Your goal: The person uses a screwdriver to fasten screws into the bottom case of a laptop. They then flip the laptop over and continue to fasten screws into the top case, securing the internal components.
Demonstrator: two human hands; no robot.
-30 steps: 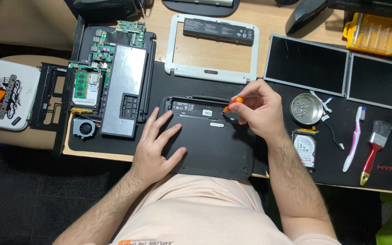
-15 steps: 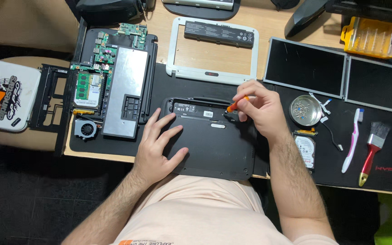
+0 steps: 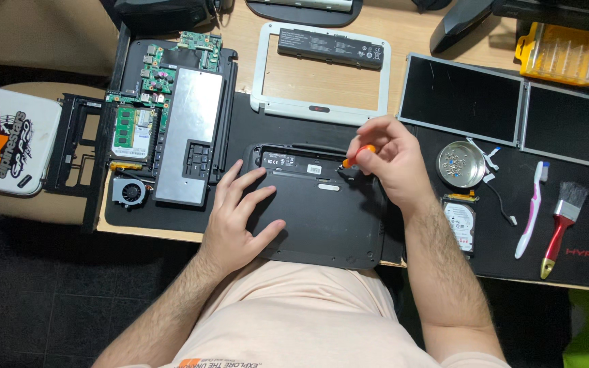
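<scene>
Right hand (image 3: 391, 163) grip closed tight on a small orange-handled screwdriver (image 3: 353, 159), pinched at the fingertips, tip pointing down at the top edge of the black laptop base (image 3: 322, 218); the tip itself is too small to make out, can't tell if it's touching. Left hand (image 3: 236, 221) holds nothing, grip open, fingers spread and pressed flat on the base's left part. Base lies bottom side up on the black mat (image 3: 253, 129) at the near edge of the surface, right in front of the person; its right edge is hidden under the right wrist. Just right of that hand: round metal dish (image 3: 459, 165) of screws, hard drive (image 3: 459, 225) partly covered by the forearm. Further right a toothbrush (image 3: 532, 208) and red-handled brush (image 3: 559, 228). Left of the base, a stripped laptop chassis with exposed board (image 3: 165, 116). Behind, a white screen bezel (image 3: 322, 71), top edge cut off by other parts.
</scene>
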